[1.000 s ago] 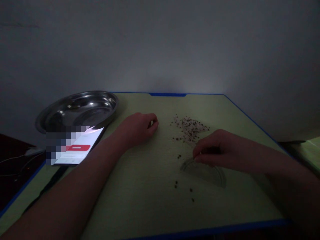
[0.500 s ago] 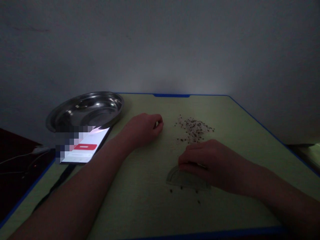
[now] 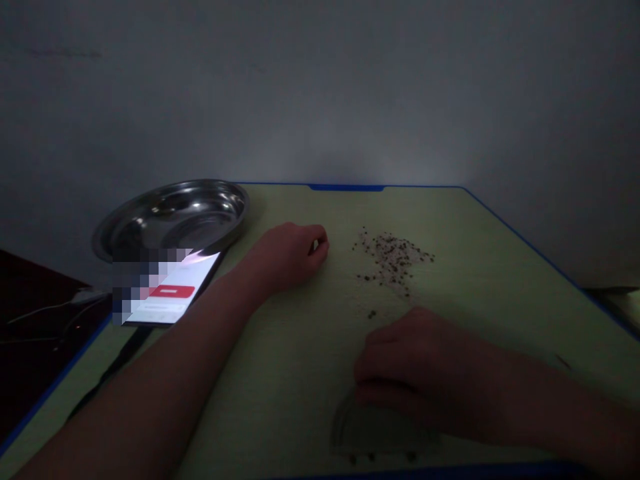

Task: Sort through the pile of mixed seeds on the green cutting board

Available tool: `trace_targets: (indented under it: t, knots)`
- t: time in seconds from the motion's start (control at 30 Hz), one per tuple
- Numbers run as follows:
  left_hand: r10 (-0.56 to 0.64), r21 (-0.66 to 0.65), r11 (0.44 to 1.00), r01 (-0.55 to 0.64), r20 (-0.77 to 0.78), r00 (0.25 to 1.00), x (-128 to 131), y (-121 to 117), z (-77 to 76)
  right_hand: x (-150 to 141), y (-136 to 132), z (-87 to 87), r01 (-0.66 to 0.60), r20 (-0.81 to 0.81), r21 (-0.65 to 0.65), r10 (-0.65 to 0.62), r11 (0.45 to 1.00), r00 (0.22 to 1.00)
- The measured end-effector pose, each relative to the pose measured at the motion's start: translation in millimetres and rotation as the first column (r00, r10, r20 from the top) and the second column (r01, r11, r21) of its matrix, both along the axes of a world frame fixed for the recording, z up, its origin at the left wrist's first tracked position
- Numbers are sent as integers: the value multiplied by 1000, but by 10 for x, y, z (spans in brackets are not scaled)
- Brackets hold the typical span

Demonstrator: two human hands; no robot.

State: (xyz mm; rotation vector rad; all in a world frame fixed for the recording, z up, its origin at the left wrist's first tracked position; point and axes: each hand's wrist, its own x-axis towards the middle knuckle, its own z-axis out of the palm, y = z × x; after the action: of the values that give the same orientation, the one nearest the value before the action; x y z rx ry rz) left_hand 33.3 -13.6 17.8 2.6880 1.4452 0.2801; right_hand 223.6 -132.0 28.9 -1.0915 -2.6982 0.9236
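My right hand [image 3: 415, 373] is closed with its fingertips on a clear half-round protractor [image 3: 380, 427], which lies near the table's front edge, flat side toward me. Along that flat side are several dark seeds [image 3: 371, 457]. Beyond the hand, dark seeds and pale small grains lie scattered in a pile [image 3: 395, 257]. A few dark seeds [image 3: 372, 314] sit apart between the pile and my right hand. To the left of the pile, my left hand [image 3: 295, 253] rests on the table with curled fingers, a small gap showing between thumb and forefinger. Nothing shows in it.
A shiny steel basin [image 3: 175, 217] stands at the far left, beside a lit phone [image 3: 175, 293]. A dark strap [image 3: 113, 370] runs from the phone under my left forearm. The pale green table [image 3: 290, 373] has a blue edge, and a grey wall rises behind it.
My right hand has drawn the protractor toward me, nearer the front edge, with dark seeds moving ahead of its flat side. A few seeds behind it now show. My left hand stays put.
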Motion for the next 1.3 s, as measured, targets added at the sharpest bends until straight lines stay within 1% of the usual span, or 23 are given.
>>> trace_targets:
  t: [0.17,0.33,0.5,0.6,0.67,0.73,0.8,0.87,0.93,1.0,1.07,1.1,1.2,1.3]
  knots:
    - [6,5,1000,-6,-10,1000,5,3,3,30,-45,-18,-5,-16,-98,4,995,1000]
    - [15,-6,1000,-15,-4,1000,4,3,3,47,-83,17,38,-60,-133,-46,990,997]
    - [0,3,1000,0,8,1000,-1,14,-6,70,-97,31,35,-88,-134,-47,990,995]
    - [-2,9,1000,2,8,1000,-4,17,-4,178,-21,67,53,-106,-76,-61,996,992]
    - [1,6,1000,-1,9,1000,-7,13,2,305,64,121,130,-123,19,-127,991,984]
    - [4,-1,1000,-4,8,1000,-8,7,10,445,148,185,262,-150,111,-245,959,958]
    - [4,-8,1000,-4,6,1000,-6,0,17,548,202,234,377,-168,126,-355,918,920]
    - [8,-11,1000,-8,0,1000,-3,-4,24,575,215,246,422,-160,80,-406,903,900]
    - [14,-12,1000,-14,-7,1000,0,-7,31,528,199,219,385,-109,19,-381,923,918]
    - [16,-13,1000,-16,-13,1000,0,-8,38,455,182,168,310,-26,-21,-311,950,950]
    - [18,-17,1000,-19,-21,1000,-2,-6,41,418,191,114,256,48,-15,-255,967,966]
    - [21,-21,1000,-22,-27,999,-3,-4,41,427,209,91,248,75,-3,-247,969,966]
    - [24,-29,999,-25,-34,999,-9,5,35,571,314,44,265,125,4,-264,964,957]
    - [12,-34,999,-13,-26,1000,-12,11,27,807,443,23,285,155,-47,-275,957,949]
